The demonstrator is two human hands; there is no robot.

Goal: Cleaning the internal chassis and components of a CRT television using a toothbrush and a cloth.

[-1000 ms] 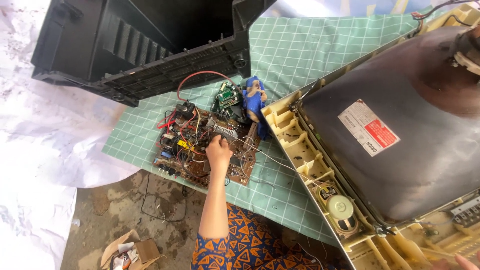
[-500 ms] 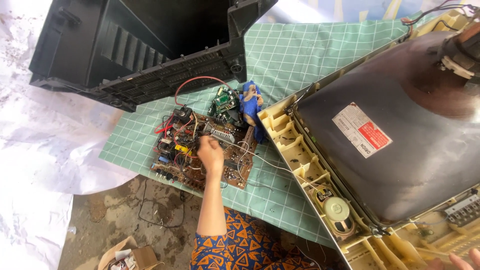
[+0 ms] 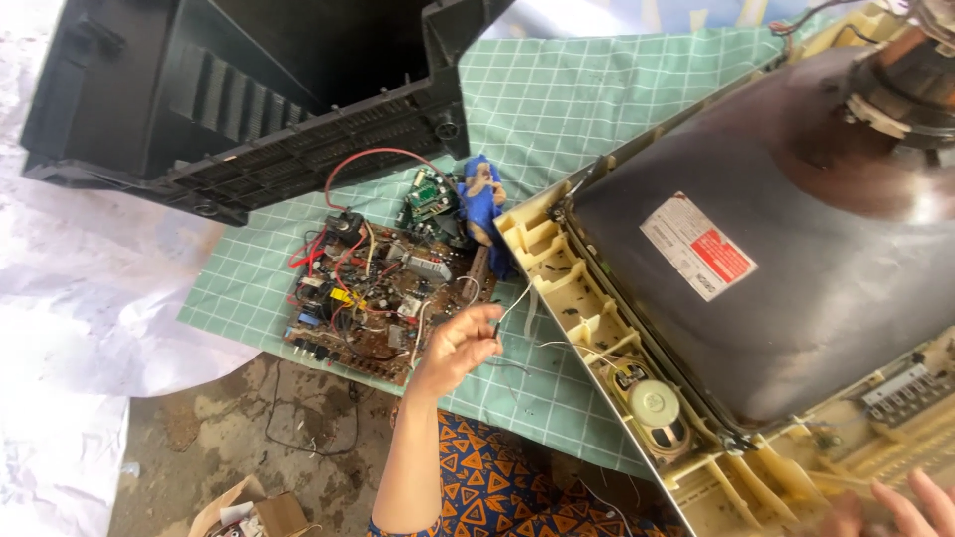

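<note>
My left hand [image 3: 460, 341] hovers at the right edge of a brown circuit board [image 3: 363, 303] crowded with wires and parts. Its thumb and fingers pinch a thin white wire [image 3: 517, 301] that runs toward the yellowed plastic frame [image 3: 557, 278] of an opened television. My right hand [image 3: 895, 505] shows only as blurred fingers at the bottom right corner, on the frame's lower edge. What it holds is cut off. The dark picture tube [image 3: 786, 268] with a white and red label lies face down in the frame.
A black television back cover [image 3: 249, 89] lies at the top left on a green grid mat [image 3: 567, 89]. A blue cloth [image 3: 480, 204] sits between board and frame. A round speaker [image 3: 652, 403] sits in the frame. A cardboard box [image 3: 254, 512] and a white sheet [image 3: 60, 328] lie at the left.
My left hand has lifted off the middle of the circuit board and moved right toward the frame, and it now pinches the white wire.
</note>
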